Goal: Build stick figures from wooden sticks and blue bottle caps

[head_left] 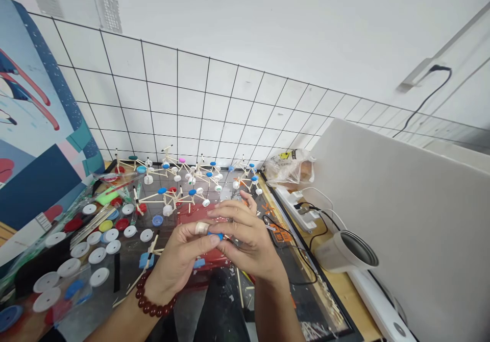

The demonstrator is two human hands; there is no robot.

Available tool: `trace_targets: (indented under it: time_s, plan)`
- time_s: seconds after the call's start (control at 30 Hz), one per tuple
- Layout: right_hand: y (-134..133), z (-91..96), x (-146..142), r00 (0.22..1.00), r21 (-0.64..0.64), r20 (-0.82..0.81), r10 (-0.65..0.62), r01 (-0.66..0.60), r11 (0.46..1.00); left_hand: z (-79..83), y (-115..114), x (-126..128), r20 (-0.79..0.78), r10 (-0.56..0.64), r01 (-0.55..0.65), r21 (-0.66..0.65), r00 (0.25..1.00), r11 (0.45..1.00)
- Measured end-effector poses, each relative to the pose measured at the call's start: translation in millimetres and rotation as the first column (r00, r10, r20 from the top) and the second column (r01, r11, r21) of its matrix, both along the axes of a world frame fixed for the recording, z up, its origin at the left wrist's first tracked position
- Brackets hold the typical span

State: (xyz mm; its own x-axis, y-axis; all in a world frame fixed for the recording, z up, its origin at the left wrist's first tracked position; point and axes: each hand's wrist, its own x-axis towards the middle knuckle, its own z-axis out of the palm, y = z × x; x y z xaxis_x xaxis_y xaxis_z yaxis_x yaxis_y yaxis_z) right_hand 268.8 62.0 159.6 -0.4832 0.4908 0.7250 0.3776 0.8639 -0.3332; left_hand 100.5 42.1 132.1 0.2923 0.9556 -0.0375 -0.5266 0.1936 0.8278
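Note:
In the middle of the view, my two hands meet over a small blue bottle cap (216, 235), mostly covered by fingers. My left hand (184, 250), wearing a dark red bead bracelet (155, 309) and a pale wrap on one finger, is closed on the cap's left side. From the right, my right hand (248, 232) pinches the same cap, its upper fingers bent across. A red plastic piece (191, 214) lies beneath them. Beside my left wrist are a blue block (146, 260) and thin wooden sticks (153, 245).
Stick-and-cap models (192, 192) stand in rows at the back against a wire grid (191, 97). Loose white caps (97, 255) are scattered on the left. To the right are a power strip (300, 212), stacked cups (340, 252), cables and a plastic bag (289, 168).

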Motion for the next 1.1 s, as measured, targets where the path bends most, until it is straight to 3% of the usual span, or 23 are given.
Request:
trace_targets:
  time_s: [0.3,0.57,0.83,1.1]
  plan:
    - [0.4,0.3,1.0,1.0,0.001,0.006,0.007,-0.007,1.0,5.2,0.1,2.4,0.009,0.019,-0.02,0.051,1.0,0.998]
    - [-0.2,-1.1,1.0,1.0,-0.002,0.022,0.02,-0.02,1.0,4.2,-1.1,2.4,-0.008,0.032,-0.032,0.003,0.999,0.999]
    - [0.7,-8.5,0.0,0.982,0.081,0.166,-0.086,0.073,0.994,5.8,-2.6,6.1,0.275,0.189,-0.136,-0.202,0.943,0.97]
    - [-0.5,-11.9,-10.9,0.968,0.097,0.221,-0.12,0.101,0.99,3.4,-3.2,4.1,0.292,0.279,-0.192,-0.294,0.915,0.936]
